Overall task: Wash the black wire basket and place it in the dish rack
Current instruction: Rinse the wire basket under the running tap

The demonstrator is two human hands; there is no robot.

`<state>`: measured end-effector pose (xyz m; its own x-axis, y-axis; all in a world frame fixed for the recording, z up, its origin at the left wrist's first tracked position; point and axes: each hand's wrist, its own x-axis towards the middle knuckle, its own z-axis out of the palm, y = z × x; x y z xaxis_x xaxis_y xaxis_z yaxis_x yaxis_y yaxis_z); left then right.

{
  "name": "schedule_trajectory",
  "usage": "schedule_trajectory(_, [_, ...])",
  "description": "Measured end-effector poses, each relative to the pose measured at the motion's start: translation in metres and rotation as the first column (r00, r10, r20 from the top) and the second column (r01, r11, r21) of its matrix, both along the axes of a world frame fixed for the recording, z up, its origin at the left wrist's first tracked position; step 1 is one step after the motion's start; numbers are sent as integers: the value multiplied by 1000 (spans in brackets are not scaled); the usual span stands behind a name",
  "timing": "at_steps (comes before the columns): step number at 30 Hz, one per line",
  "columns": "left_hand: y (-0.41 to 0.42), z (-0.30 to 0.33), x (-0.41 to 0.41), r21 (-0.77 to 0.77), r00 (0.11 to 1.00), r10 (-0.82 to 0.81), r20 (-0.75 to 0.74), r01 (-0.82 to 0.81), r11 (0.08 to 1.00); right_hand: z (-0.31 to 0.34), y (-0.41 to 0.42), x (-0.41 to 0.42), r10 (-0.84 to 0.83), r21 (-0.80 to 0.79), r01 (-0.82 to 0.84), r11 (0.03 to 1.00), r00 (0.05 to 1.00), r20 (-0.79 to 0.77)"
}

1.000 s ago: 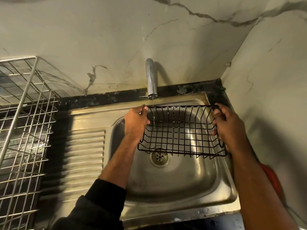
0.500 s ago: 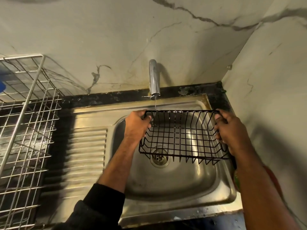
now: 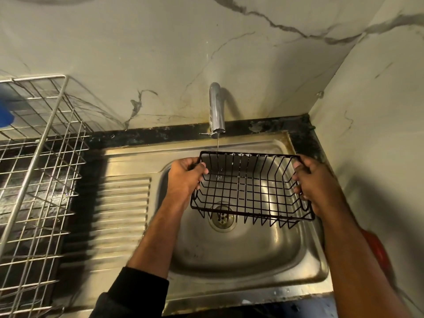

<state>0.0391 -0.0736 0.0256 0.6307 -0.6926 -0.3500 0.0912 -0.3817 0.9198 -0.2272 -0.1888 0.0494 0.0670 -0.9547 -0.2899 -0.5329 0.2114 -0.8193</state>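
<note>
Head view: black wire basket (image 3: 251, 187) is held tilted over the steel sink (image 3: 241, 255), w/ left hand (image 3: 185, 177) & right hand (image 3: 317, 182) each in a curled grip on an end. Thin stream from tap (image 3: 216, 109) is caught at basket's far rim. Dish rack (image 3: 34, 180) is seen at left.

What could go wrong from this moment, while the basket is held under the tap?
1. The stream is very thin and touches only the far edge of the black wire basket, so most wires may stay unwashed.
2. The left hand and right hand grip wet wire; it might slip into the sink.
</note>
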Motion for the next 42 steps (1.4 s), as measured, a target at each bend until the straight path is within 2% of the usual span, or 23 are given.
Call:
schedule_trajectory(11, [2, 0, 1, -70, 999, 30, -30, -32, 997, -4, -12, 4, 4, 22, -5, 1000, 998, 56])
schedule_trajectory(42, [31, 10, 15, -79, 995, 84, 49, -80, 994, 8, -6, 28, 73, 23, -75, 997, 994, 76])
